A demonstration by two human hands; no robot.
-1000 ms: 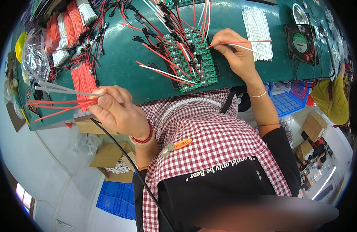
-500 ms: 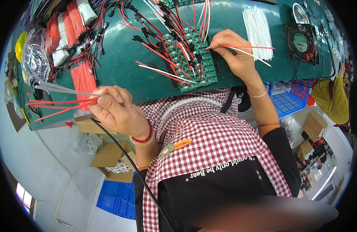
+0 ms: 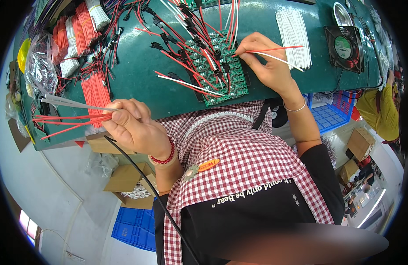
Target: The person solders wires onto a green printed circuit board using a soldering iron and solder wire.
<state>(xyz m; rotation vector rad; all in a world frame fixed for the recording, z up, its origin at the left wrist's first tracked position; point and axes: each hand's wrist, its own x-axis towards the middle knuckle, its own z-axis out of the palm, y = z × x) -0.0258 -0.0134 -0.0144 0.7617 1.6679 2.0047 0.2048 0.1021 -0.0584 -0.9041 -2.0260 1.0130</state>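
Note:
My left hand (image 3: 135, 128) is closed near the table's front edge, holding several red wires (image 3: 67, 119) together with a pair of grey metal tweezers (image 3: 76, 104); their free ends point left. My right hand (image 3: 268, 64) pinches a red wire (image 3: 285, 48) and a white wire (image 3: 283, 61) at the right edge of a green circuit board panel (image 3: 238, 88). Those two wires trail off to the right, their near tips close to the board. Red and white wires with black connectors (image 3: 191, 42) stand and lie across the board's left and middle.
A row of white wires (image 3: 293, 42) lies beyond my right hand, beside a black fan (image 3: 345, 48). Red wires (image 3: 96, 88) and bundled red and white wires (image 3: 82, 24) lie at left, near a clear plastic bag (image 3: 40, 66). A black cable (image 3: 140, 172) passes my left arm.
The red and white wires in my right hand have swung slightly upward at their free ends, and the hand has shifted slightly left. My left hand stays almost in place.

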